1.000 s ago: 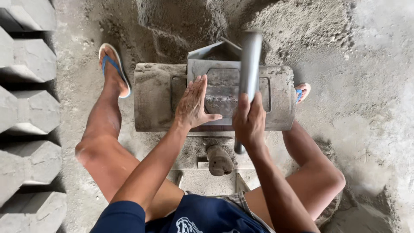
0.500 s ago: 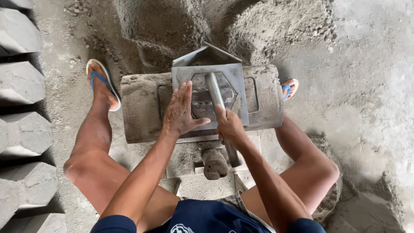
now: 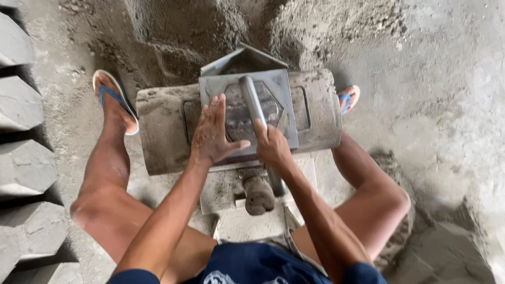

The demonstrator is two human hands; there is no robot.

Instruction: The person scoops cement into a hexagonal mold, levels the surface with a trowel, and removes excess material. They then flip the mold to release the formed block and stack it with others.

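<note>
A grey metal block mould (image 3: 276, 97) sits on a dusty curved base (image 3: 163, 131) between my legs. Its top plate has a hexagonal recess. My left hand (image 3: 213, 131) lies flat, fingers together, on the left side of the plate. My right hand (image 3: 271, 144) grips a grey metal bar (image 3: 251, 100), whose far end rests on the recess. A stubby handle (image 3: 259, 193) sticks out below the mould toward me.
Loose damp sand is heaped behind the mould (image 3: 210, 31). Finished hexagonal concrete blocks (image 3: 23, 168) stand in a row along the left edge. My feet wear blue flip-flops, left (image 3: 113, 100) and right (image 3: 348, 97). Bare concrete floor (image 3: 447, 105) lies to the right.
The bar was raised upright a second ago; it has come down onto the mould's plate. My left hand stays pressed on the plate.
</note>
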